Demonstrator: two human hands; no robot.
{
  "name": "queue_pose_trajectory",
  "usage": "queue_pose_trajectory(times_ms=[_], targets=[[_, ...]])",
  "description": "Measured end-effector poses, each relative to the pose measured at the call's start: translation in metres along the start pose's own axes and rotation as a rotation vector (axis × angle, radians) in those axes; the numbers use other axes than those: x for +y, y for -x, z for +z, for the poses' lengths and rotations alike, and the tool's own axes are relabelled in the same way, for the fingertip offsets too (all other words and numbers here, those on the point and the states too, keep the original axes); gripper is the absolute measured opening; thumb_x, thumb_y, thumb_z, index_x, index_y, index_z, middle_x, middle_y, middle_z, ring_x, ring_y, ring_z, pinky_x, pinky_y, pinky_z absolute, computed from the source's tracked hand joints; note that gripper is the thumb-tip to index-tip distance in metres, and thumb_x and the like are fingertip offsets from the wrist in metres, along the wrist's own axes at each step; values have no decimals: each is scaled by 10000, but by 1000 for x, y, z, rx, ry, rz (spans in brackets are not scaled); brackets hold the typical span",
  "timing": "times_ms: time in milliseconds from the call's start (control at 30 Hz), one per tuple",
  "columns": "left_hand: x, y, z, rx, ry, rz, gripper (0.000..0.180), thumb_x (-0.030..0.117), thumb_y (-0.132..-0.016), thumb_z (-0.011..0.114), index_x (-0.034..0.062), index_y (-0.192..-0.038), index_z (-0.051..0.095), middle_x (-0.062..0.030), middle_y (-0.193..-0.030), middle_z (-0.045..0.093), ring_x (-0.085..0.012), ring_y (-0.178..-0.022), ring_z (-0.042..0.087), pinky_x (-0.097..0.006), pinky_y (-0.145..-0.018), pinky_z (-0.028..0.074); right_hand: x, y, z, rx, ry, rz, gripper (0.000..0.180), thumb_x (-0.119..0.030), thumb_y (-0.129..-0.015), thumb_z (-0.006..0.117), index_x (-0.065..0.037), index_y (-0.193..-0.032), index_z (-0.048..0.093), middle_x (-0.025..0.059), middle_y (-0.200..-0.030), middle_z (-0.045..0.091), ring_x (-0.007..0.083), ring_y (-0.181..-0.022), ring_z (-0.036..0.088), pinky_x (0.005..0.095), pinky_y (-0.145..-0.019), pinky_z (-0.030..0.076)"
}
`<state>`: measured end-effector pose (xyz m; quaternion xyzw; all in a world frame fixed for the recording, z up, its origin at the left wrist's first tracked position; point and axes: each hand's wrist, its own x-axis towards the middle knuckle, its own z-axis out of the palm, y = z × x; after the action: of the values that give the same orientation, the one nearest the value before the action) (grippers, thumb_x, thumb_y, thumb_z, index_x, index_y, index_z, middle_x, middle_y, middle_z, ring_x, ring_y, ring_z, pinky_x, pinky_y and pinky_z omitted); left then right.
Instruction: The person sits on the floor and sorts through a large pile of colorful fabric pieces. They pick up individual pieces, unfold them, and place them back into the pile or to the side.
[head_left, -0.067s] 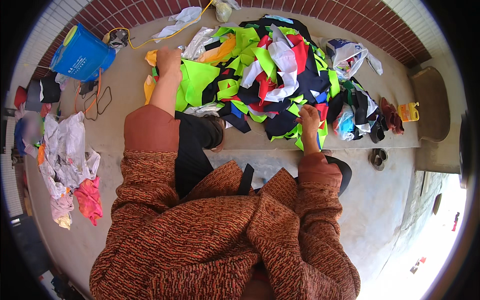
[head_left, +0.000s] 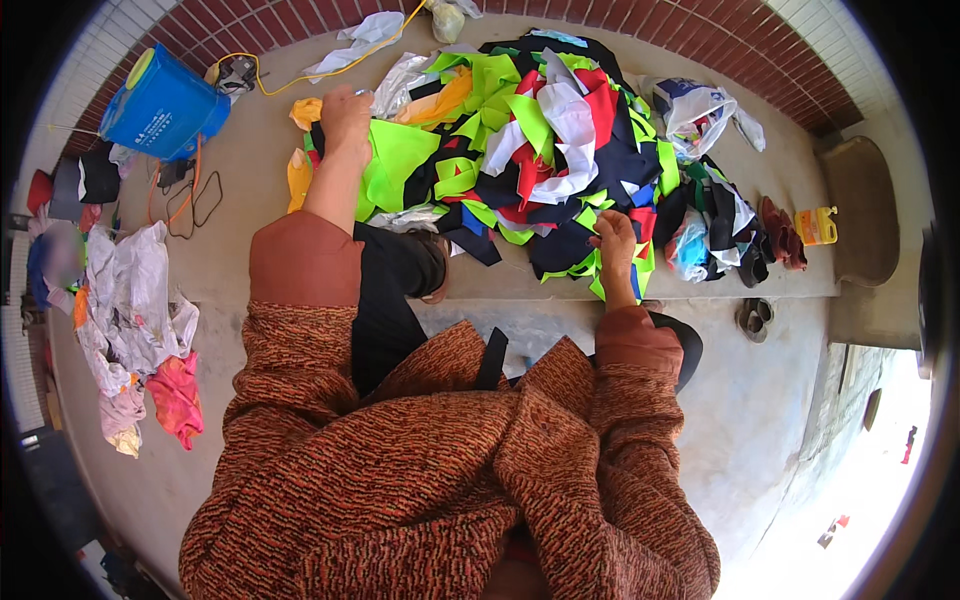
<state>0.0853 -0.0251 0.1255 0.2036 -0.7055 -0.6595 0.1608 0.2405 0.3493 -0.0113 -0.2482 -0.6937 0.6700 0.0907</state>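
Observation:
A heap of cloth scraps (head_left: 500,170) in lime green, navy, red and white lies before me. At its left side, my left hand (head_left: 346,118) is over the scraps, between an orange scrap (head_left: 305,112) and a silvery piece (head_left: 398,82). Its fingers point away from me and are foreshortened, so their grip is hidden. A large lime green scrap (head_left: 395,165) lies just right of that wrist. My right hand (head_left: 616,243) rests at the heap's near right edge, beside navy and green pieces. Its fingers are curled together; what they hold, if anything, is too small to make out.
A blue tank (head_left: 165,105) stands at the far left, near a yellow cord. White and pink garments (head_left: 130,300) lie at left. To the right are a white plastic bag (head_left: 690,112), more scraps, dark red shoes (head_left: 782,232) and a yellow jug (head_left: 817,225). A brick wall bounds the back.
My left hand has shifted slightly right and away from me. My right hand has hardly moved, and the heap looks the same.

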Motion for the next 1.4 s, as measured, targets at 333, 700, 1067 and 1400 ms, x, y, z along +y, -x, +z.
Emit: queue_pose_trajectory(times_ms=[333,700,1067,1400], targets=[[75,86,27,-459,349,-84,283,152,-845,570,35,-1091,497,-120,-1115,574,-206,-1021,574,-336,-864,417,10,-11,36,-142,336,-129,333,-129,-776,623,-23,-1085,562,74,-929,624,125,-687,595,264,-565,478],[87,89,31,-483,564,-205,186,106,-831,571,71,-1012,548,-100,-1065,599,-194,-967,584,-327,-819,435,28,-127,70,151,224,-43,682,-83,-684,671,-6,-1282,353,172,-1181,480,220,-778,615,284,-528,524],[90,94,42,-503,550,-189,158,125,-844,562,72,-993,550,-86,-1034,605,-186,-946,587,-314,-798,439,-36,-93,32,-236,77,-11,193,-214,-817,646,-29,-865,624,-3,-634,562,62,-510,493,217,-474,405],[78,118,59,-713,373,-201,153,145,-835,567,81,-974,549,-83,-1011,613,-186,-911,601,-310,-773,442,-77,-14,-30,-216,-731,-122,228,-235,-918,514,-42,-1039,527,87,-935,622,204,-851,614,324,-730,516]])
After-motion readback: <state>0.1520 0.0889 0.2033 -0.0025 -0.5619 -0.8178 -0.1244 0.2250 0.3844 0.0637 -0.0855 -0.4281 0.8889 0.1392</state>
